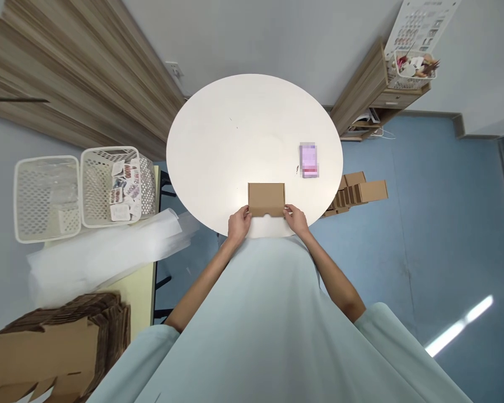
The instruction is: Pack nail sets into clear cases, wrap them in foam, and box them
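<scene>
A small brown cardboard box (266, 198) with its lid down lies near the front edge of the white round table (235, 145). My left hand (238, 223) grips its left front corner, thumb and fingers pressed together there. At the opposite front corner, my right hand (296, 220) pinches the box in the same way. A half-round notch shows in the middle of the box's near edge. Beyond my right hand, a pixelated pink and purple rectangle (308, 160) lies on the tabletop.
Folded-out cardboard blanks (42, 352) are piled at lower left, below white plastic sheets (109, 252). White baskets (109, 215) stand on the left, one holding small packets. Several brown boxes (372, 191) sit low to the right of the table, near a wooden cabinet (361, 84).
</scene>
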Demonstrator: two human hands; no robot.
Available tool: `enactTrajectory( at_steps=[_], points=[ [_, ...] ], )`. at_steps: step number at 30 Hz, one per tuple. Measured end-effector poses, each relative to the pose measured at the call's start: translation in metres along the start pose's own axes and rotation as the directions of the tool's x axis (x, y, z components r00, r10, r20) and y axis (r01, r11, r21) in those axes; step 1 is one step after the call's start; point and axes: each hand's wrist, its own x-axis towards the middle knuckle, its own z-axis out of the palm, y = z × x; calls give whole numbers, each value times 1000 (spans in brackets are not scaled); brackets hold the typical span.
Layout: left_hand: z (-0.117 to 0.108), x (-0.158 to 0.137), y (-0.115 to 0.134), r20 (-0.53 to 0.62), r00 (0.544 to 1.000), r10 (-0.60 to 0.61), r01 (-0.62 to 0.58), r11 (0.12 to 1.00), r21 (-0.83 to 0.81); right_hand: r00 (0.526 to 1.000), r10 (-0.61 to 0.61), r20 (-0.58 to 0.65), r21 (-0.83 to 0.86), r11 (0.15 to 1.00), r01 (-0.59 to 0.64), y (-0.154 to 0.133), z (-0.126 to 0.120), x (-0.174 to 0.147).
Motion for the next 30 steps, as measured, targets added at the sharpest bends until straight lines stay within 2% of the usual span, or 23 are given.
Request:
enactTrajectory(
  at_steps=[9,15,18,25,30],
  points=[
    [-2,8,1,3,1000,0,0,1000,-12,995,73,64,145,986,-82,0,3,14],
    [-3,11,4,18,999,-27,27,1000,-7,999,30,-45,-33,999,-31,5,5,14],
    [-2,13,4,4,1000,-26,26,999,-45,996,-26,-88,-51,998,21,8,5,13],
    [-1,15,6,25,999,-40,45,968,-247,987,-121,-110,145,980,136,15,6,15],
    [-13,-1,19,-28,997,-79,68,961,-267,980,-146,-137,328,926,184,5,-2,5]
  ],
)
